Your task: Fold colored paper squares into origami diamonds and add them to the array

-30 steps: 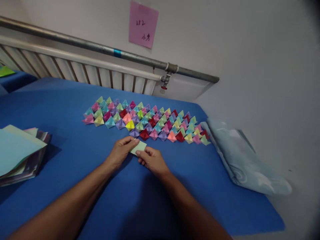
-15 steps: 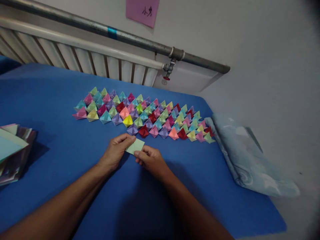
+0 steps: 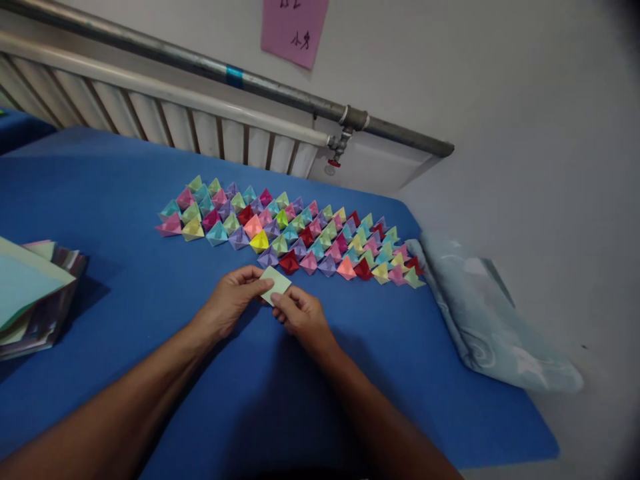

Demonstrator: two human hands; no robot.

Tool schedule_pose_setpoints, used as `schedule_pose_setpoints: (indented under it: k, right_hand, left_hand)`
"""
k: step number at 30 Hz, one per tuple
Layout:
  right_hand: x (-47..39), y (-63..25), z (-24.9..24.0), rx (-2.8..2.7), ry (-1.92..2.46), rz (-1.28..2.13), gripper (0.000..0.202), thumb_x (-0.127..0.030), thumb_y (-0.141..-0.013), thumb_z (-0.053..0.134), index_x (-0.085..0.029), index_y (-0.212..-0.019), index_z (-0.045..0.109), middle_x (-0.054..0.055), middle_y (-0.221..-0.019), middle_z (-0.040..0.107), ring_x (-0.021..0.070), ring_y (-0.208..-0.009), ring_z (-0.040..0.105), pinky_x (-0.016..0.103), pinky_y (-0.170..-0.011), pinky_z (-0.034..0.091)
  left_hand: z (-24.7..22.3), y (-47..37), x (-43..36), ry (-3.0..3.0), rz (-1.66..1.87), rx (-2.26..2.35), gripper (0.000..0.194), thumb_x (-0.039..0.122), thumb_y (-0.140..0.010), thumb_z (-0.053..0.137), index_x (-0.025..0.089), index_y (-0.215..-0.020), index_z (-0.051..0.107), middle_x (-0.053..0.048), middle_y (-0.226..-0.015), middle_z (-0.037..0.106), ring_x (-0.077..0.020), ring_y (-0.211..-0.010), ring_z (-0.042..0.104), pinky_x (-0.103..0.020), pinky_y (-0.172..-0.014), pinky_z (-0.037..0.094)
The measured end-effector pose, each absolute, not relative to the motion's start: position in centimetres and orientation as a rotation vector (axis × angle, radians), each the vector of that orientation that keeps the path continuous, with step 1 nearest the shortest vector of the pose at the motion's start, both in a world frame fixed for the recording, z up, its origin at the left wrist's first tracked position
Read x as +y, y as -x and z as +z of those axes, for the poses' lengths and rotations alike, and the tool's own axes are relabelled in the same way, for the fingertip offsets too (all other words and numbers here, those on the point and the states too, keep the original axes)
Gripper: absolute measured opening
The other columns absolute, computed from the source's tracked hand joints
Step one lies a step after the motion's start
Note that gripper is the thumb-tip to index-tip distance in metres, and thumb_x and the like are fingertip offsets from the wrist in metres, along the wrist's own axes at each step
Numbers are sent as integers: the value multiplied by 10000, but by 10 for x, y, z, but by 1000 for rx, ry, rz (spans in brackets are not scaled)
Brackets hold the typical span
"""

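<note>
Between my two hands is a small pale green paper square [image 3: 276,283], held above the blue table [image 3: 165,320]. My left hand [image 3: 235,297] pinches its left side, thumb on top. At its lower right edge, my right hand [image 3: 299,312] grips it between thumb and curled fingers. Just beyond the hands, rows of small folded paper pieces [image 3: 306,236] in pink, green, purple, red, yellow and blue stand on the table.
A stack of coloured paper [image 3: 37,293] lies at the far left. Folded pale blue cloth [image 3: 485,320] rests on the right edge. Behind the table are a white radiator [image 3: 205,137], a metal pipe [image 3: 280,90] with a valve, and a pink note [image 3: 293,33] on the wall.
The green paper has turned in my fingers and now sits with a corner pointing up. My left thumb reaches further over it. The whole view has shifted slightly.
</note>
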State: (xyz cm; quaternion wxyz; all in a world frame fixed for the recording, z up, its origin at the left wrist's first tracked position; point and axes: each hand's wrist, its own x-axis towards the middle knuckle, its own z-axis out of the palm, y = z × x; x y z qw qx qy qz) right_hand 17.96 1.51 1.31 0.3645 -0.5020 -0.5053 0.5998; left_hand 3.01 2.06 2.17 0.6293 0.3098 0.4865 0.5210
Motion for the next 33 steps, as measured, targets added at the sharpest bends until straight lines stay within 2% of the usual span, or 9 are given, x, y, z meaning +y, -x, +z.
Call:
schedule_pose_setpoints:
  k: [3,5,9,14,15,20,24,28,33]
  right_hand:
    - [19,-185,16,-1166,1287,1496,308,-498,-727,679,-212,-808,596,-27,-645,585,116,-556,528,211,-423,362]
    - [22,-187,15,-1129,1274,1479,323,-438,-698,688,-219,-912,586,-55,-624,583,106,-494,508,210,-395,363]
    - [24,-187,12,-1173,1207,1507,335,-329,-654,694,-234,-937,543,-112,-570,570,63,-378,416,192,-365,320]
    - [24,-187,9,-1137,1195,1439,249,-322,-658,694,-233,-826,532,-107,-544,542,64,-403,417,180,-364,311]
    - [24,-187,9,-1134,1205,1423,229,-329,-663,692,-229,-794,532,-104,-539,533,61,-403,411,180,-367,306]
    - [22,-189,13,-1188,1223,1393,151,-344,-704,656,-213,-751,597,-84,-546,523,60,-407,418,199,-408,326]
    - [21,-191,19,-1221,1223,1428,143,-299,-686,622,-214,-799,647,-87,-517,509,72,-421,431,220,-455,353]
    - [19,-193,24,-1180,1185,1522,240,-220,-610,610,-212,-844,664,-80,-556,564,80,-461,461,226,-487,371]
    - [18,-193,26,-1162,1151,1538,260,-230,-604,622,-210,-860,662,-86,-550,552,82,-457,459,236,-490,365]
  left_hand:
    - [26,-26,20,-781,1115,1118,253,326,-536,882,173,-662,723,-10,-608,661,-121,-560,555,-253,-577,425]
    - [28,-25,19,-844,1067,1115,247,336,-549,881,181,-669,731,-11,-605,662,-126,-557,557,-260,-578,434]
    - [26,-25,19,-884,1014,1113,259,352,-546,883,180,-659,725,-8,-611,661,-126,-557,563,-254,-563,443]
    - [23,-26,19,-860,1085,1049,471,320,-620,857,221,-1066,747,14,-606,652,-142,-564,581,-269,-582,475]
    - [23,-25,19,-879,1099,1030,479,315,-638,846,235,-1099,741,12,-618,658,-147,-573,591,-279,-598,486]
    - [28,-18,17,-973,1028,1059,189,290,-629,811,225,-806,794,-46,-721,719,-176,-654,638,-309,-667,515]
    - [30,-13,17,-940,959,1036,240,246,-571,837,220,-807,803,-67,-745,739,-187,-672,649,-318,-677,520]
    - [28,-12,17,-912,974,1030,220,237,-578,840,204,-792,804,-73,-725,738,-180,-679,655,-321,-720,522]
    - [27,-10,17,-919,979,1031,211,248,-601,823,221,-810,810,-71,-765,758,-195,-715,668,-346,-760,523]
